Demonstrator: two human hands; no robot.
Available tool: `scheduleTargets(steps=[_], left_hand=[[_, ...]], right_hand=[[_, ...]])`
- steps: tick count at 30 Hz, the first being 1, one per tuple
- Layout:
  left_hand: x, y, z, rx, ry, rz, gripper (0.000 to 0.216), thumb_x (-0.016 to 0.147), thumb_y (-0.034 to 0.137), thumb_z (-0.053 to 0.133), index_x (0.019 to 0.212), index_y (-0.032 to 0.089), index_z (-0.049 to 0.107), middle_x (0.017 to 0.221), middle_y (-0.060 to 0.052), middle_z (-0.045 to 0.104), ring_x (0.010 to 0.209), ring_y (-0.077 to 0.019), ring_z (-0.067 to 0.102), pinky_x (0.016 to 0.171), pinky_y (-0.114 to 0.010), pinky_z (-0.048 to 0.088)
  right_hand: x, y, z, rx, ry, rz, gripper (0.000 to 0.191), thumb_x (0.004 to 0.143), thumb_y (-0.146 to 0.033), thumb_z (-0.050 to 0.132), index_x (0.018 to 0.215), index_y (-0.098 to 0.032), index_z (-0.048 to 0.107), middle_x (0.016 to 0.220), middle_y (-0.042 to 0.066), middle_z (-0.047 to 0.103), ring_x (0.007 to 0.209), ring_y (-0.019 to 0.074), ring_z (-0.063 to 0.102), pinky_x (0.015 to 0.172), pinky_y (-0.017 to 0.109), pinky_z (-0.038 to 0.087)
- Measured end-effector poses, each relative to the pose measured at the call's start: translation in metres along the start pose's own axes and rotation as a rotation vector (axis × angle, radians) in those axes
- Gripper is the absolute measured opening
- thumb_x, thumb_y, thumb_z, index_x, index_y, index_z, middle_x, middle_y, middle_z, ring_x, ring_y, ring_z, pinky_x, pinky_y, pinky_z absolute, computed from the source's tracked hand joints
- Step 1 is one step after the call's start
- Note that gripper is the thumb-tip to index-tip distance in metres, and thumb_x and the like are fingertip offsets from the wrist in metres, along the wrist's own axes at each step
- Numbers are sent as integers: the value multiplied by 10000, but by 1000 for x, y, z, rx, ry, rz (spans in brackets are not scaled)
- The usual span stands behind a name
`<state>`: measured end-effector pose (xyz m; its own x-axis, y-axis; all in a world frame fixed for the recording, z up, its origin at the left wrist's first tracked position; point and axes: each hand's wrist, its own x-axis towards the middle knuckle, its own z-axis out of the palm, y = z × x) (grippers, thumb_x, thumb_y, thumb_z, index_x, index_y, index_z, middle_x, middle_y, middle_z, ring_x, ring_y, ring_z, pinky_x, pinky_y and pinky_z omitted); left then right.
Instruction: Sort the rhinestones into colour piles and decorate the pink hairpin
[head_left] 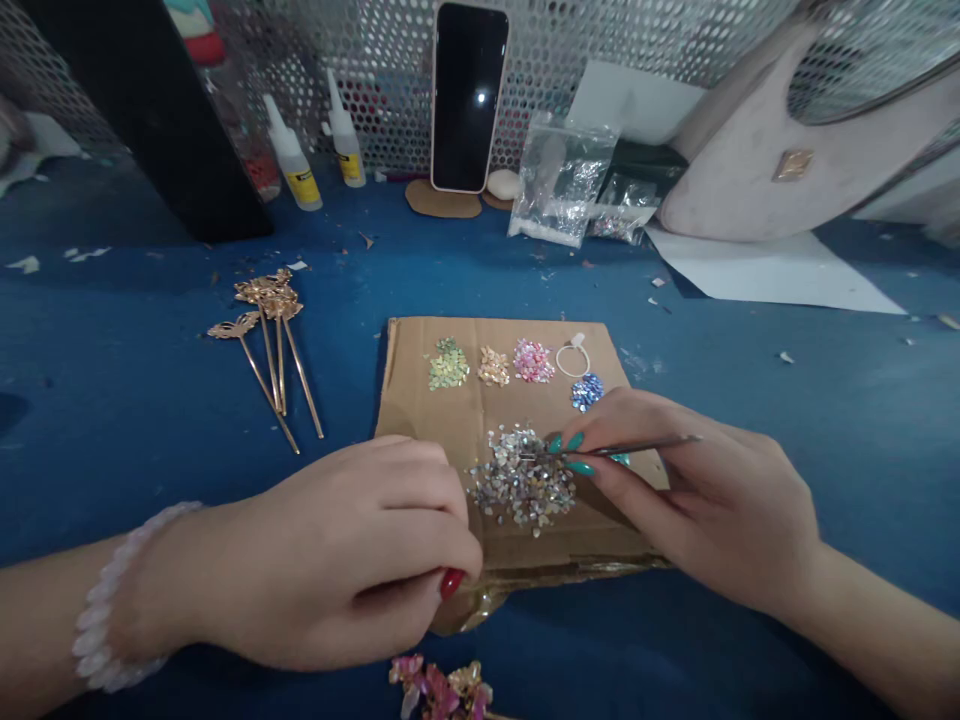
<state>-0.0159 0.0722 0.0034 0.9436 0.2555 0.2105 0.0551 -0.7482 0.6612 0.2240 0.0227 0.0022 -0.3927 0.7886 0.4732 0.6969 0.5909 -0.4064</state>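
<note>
As right hand (739, 500) is pinching slim metal tool (637, 446), jerking could be scattering flat silvery gems (521, 490) below.
Left hand (352, 560) is lying curled, hold unclear.

1. A blue tabletop (135, 400), its paint-like surface dotted with small white scraps (26, 265), carries everything.
2. A flat, brown, roughly rectangular cardboard sheet (420, 412) lies in the middle.
3. Left of it, slim gold-coloured metal sticks with openwork heads (280, 365) lie bunched together.
4. Toward the back stand two translucent plastic bottles with pointed nozzles and yellow labels (300, 180).
5. Near them lies a brown oval cardboard piece (442, 202).
6. At back right lies a white paper sheet (772, 272).
</note>
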Motion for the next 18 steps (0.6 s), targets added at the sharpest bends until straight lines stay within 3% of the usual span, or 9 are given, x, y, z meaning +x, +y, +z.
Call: scheduleTargets(steps=[18], left_hand=[[0, 0, 0, -4, -4, 16, 221, 787, 20, 416, 853, 154, 579, 758, -35, 585, 667, -136, 475, 634, -263, 403]], right_hand=[[0, -4, -1, 2, -3, -22, 157, 824, -72, 532, 849, -226, 545, 736, 10, 680, 714, 133, 667, 608, 233, 535]])
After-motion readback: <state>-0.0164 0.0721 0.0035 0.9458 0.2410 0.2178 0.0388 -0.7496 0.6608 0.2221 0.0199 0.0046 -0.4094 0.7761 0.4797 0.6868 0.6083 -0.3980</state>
